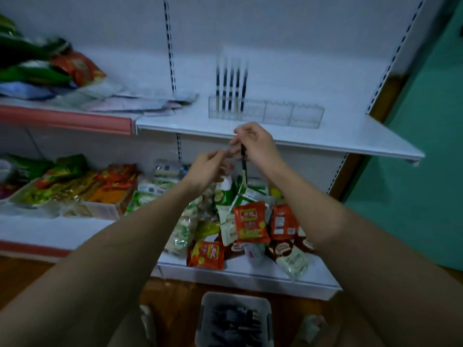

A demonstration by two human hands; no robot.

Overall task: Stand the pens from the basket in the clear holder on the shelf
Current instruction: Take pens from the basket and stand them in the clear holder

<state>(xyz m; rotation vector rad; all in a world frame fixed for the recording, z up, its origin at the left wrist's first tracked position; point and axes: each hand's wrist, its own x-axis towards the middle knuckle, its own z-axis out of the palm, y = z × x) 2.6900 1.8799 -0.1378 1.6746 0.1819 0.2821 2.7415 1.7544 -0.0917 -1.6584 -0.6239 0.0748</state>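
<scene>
Both of the person's arms reach out in front of the white shelf (350, 136). The right hand (255, 144) pinches a dark pen (243, 161) near its top, the pen hanging nearly upright just below the shelf's front edge. The left hand (208, 166), at about nine o'clock from the pen, has its fingertips drawn together close to it; whether they touch the pen I cannot tell. At twelve o'clock from the hands, the clear holder (288, 113) sits on the shelf with five pens (230, 88) standing in its leftmost section. At six o'clock, down on the floor, the grey basket (235, 319) holds more dark pens. Snack packets (250, 221) crowd the lower shelf behind the arms.
</scene>
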